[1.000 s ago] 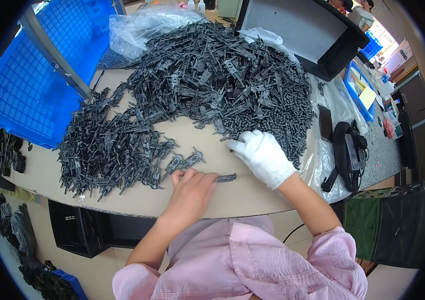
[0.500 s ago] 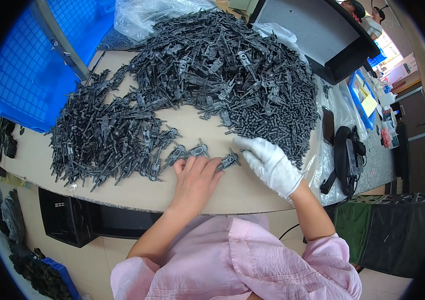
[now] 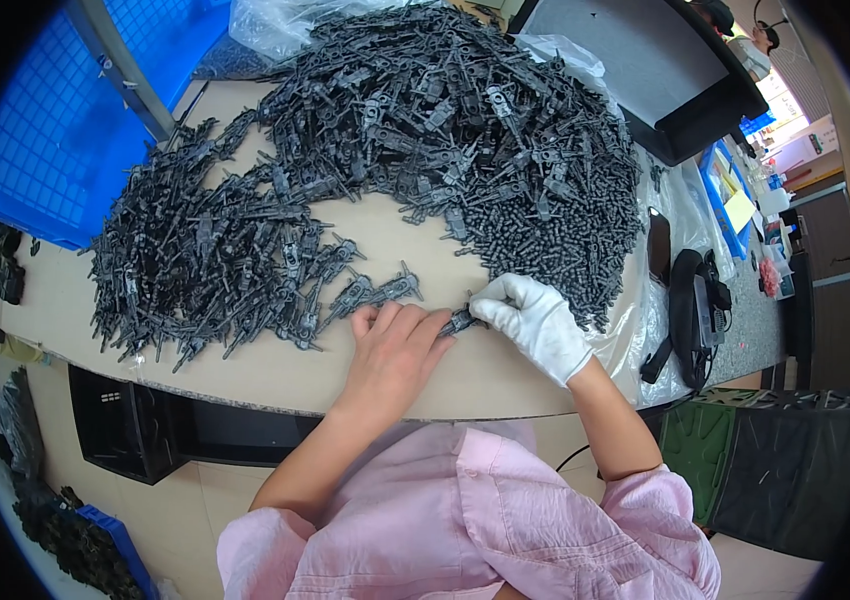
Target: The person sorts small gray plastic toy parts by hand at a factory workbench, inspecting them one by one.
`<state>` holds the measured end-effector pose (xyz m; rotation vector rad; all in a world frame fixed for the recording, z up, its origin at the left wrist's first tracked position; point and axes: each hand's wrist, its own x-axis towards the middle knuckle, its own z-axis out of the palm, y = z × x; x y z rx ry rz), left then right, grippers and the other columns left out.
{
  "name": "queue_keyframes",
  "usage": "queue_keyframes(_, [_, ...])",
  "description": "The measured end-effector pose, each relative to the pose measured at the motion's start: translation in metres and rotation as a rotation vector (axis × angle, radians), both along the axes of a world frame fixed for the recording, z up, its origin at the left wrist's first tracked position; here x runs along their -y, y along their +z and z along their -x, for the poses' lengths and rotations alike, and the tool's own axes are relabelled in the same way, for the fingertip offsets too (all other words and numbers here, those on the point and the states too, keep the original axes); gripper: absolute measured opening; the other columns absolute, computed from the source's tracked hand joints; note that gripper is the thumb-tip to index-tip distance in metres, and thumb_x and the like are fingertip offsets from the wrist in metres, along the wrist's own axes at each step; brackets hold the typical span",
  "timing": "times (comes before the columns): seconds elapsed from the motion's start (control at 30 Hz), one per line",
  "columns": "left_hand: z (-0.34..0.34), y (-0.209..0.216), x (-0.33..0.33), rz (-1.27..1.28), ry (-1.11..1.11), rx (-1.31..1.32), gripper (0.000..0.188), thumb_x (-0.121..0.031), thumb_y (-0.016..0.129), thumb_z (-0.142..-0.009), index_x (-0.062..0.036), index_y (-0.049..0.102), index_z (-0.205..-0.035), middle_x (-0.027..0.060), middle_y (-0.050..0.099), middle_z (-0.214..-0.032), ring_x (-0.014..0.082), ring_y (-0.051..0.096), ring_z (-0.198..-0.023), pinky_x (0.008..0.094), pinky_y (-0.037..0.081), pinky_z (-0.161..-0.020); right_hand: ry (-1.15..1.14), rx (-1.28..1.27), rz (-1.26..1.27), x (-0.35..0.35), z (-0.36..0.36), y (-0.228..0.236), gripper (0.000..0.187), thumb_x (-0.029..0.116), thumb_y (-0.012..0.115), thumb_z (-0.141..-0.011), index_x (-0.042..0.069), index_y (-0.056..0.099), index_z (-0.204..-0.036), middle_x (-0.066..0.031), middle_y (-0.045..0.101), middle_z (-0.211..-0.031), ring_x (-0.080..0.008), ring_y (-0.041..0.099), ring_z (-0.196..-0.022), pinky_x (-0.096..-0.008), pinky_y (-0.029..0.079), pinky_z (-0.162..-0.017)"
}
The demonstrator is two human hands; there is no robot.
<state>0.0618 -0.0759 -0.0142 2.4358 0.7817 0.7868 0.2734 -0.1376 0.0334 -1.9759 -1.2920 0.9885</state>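
My bare left hand (image 3: 393, 350) rests on the table, its fingers closed on a dark grey plastic part (image 3: 458, 322) with thin prongs. From the right, my white-gloved right hand (image 3: 535, 325) meets this part's free end in a pinch. Whatever sits between the gloved fingertips is hidden. Just beyond my left hand lie a couple of similar pronged parts (image 3: 377, 292). A big heap of such parts (image 3: 415, 110) rises at the back, and another pile (image 3: 205, 265) spreads on the left. Small knobbly dark pieces (image 3: 545, 245) are heaped beyond my right hand.
A blue crate (image 3: 35, 130) stands at the far left. At the back right are a black open bin (image 3: 635, 60), a phone (image 3: 659, 240), a black strapped device (image 3: 687, 310) and a blue tray (image 3: 728, 200). Clear plastic sheeting (image 3: 680, 200) covers the right side. People appear far back.
My right hand has moved slightly left, and its fingertips have come onto the part in my left hand. The left hand stays nearly in place. The whole view has shifted a little.
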Motion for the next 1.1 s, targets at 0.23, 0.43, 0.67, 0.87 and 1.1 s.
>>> queue_keyframes(0.23, [0.001, -0.002, -0.002, 0.024, -0.006, 0.029, 0.027, -0.021, 0.076, -0.092, -0.0096, 0.073, -0.116, 0.0027, 0.061, -0.093, 0.0228, 0.057, -0.095, 0.0421, 0.034, -0.092, 0.102, 0.242, -0.173, -0.003, 0.005, -0.011, 0.019, 0.021, 0.074, -0.094, 0.003, 0.069, -0.098, -0.0193, 0.069, -0.090, -0.0411, 0.067, -0.085, -0.0450, 0.055, -0.076])
queue_keyframes(0.43, [0.000, -0.003, -0.005, 0.011, -0.015, 0.027, 0.026, -0.020, 0.076, -0.091, -0.0096, 0.074, -0.115, 0.0026, 0.062, -0.093, 0.0225, 0.057, -0.095, 0.0421, 0.034, -0.092, 0.359, 0.677, -0.426, 0.006, 0.020, -0.020, 0.012, 0.019, 0.071, -0.094, 0.010, 0.067, -0.099, -0.0138, 0.065, -0.090, -0.0379, 0.064, -0.081, -0.0476, 0.054, -0.075])
queue_keyframes(0.67, [0.017, 0.005, -0.008, -0.135, 0.010, -0.067, 0.028, -0.021, 0.078, -0.089, -0.0098, 0.074, -0.114, 0.0000, 0.064, -0.095, 0.0216, 0.057, -0.099, 0.0439, 0.033, -0.095, 0.373, 0.445, -0.377, -0.018, -0.002, 0.002, 0.013, 0.019, 0.070, -0.097, 0.006, 0.070, -0.099, -0.0161, 0.066, -0.088, -0.0346, 0.067, -0.082, -0.0446, 0.054, -0.072])
queue_keyframes(0.87, [0.052, 0.023, -0.035, -0.228, 0.113, -0.184, 0.030, -0.023, 0.081, -0.087, -0.0107, 0.074, -0.113, 0.0030, 0.062, -0.103, 0.0243, 0.055, -0.104, 0.0443, 0.032, -0.097, 0.493, 1.110, -0.373, -0.052, -0.006, -0.005, 0.008, 0.014, 0.060, -0.093, 0.007, 0.063, -0.090, -0.0137, 0.062, -0.087, -0.0320, 0.063, -0.080, -0.0448, 0.053, -0.069])
queue_keyframes(1.1, [-0.008, 0.053, -0.096, -0.382, 0.073, -0.056, 0.027, -0.027, 0.080, -0.089, -0.0104, 0.074, -0.109, 0.0025, 0.065, -0.094, 0.0246, 0.058, -0.098, 0.0417, 0.035, -0.092, 0.494, 0.951, -0.506, -0.048, 0.001, -0.005, 0.010, 0.018, 0.064, -0.088, 0.008, 0.061, -0.087, -0.0151, 0.063, -0.080, -0.0345, 0.065, -0.073, -0.0470, 0.053, -0.065])
